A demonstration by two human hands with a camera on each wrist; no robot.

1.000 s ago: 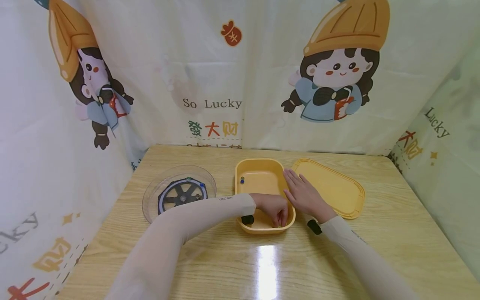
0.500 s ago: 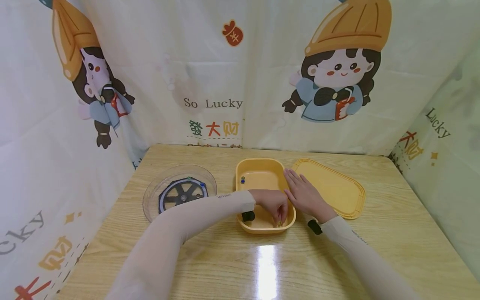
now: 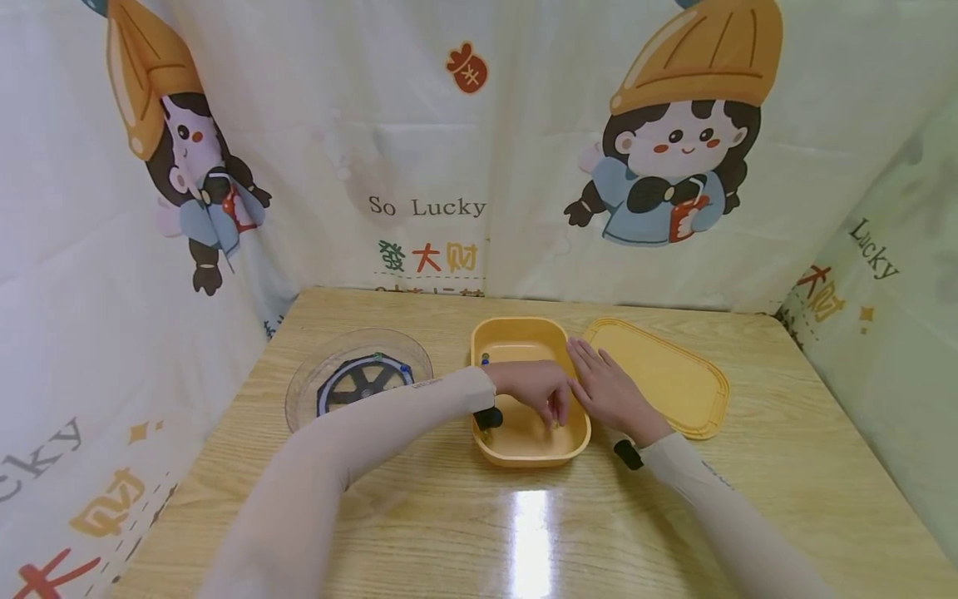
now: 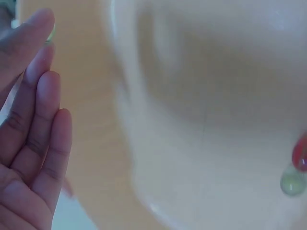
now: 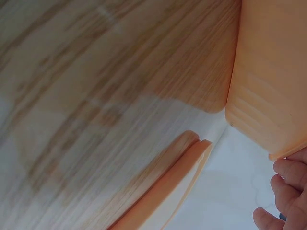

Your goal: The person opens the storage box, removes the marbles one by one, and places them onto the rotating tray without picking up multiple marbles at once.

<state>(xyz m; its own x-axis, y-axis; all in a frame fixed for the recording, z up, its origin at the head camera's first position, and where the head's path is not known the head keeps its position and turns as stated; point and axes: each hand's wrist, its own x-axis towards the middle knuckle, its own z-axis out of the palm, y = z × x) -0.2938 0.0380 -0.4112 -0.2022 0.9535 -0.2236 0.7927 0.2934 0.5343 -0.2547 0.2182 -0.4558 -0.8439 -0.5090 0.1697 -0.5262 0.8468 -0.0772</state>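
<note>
My left hand (image 3: 535, 389) is over the yellow plastic box (image 3: 530, 457), its thumb and forefinger pinching a small yellow-green glass marble (image 4: 51, 32). In the left wrist view a red marble (image 4: 300, 154) and a pale green marble (image 4: 292, 181) lie side by side at the right edge. Two small marbles (image 3: 485, 359) sit by the box's far left wall, partly covered by the left forearm in the head view. My right hand (image 3: 609, 389) rests with straight fingers along the box's right rim.
A yellow lid (image 3: 669, 378) lies on the wooden table (image 3: 419, 532) right of the box. Left of it stands a clear round dish (image 3: 299, 399) holding a dark spoked wheel (image 3: 365, 383) with a few marbles; the left sleeve covers part. A printed curtain (image 3: 524, 150) surrounds the table.
The left hand has risen from the box's near right corner and shifted slightly away and left, a marble now showing at its fingertips. The right hand has stayed on the rim.
</note>
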